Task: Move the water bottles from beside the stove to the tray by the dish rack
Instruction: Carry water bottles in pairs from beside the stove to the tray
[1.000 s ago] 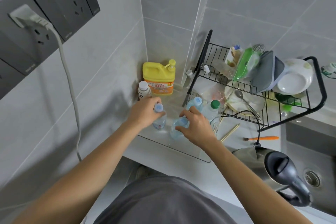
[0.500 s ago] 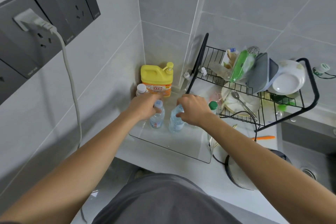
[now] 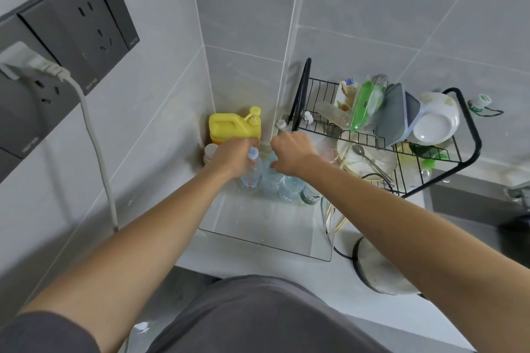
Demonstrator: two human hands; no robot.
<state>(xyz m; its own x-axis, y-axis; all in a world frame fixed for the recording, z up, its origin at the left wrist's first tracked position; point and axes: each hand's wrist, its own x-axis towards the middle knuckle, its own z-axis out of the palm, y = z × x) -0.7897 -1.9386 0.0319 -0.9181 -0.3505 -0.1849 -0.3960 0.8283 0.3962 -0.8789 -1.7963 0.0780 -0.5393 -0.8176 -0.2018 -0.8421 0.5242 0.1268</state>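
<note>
- Head view: I judge the placing step is in hand. My left hand [image 3: 233, 156] grasps a clear plastic water bottle with a pale blue cap [image 3: 251, 172]; my right hand [image 3: 292, 149] grasps a second clear bottle [image 3: 269, 178].
- Both bottles stand upright at the far end of the transparent rectangular tray [image 3: 266, 241], beside the black wire dish rack [image 3: 387, 152].
- Next move, as I judge: release both and withdraw without toppling the neighbouring bottles.

Single head view, wide-angle, looks forward and steeply down from above counter corner. Close range: both forearms fill lower frame, clear tray [image 3: 266, 241] centre, dish rack [image 3: 470, 157] right, wall sockets [image 3: 77, 31] upper left.
</note>
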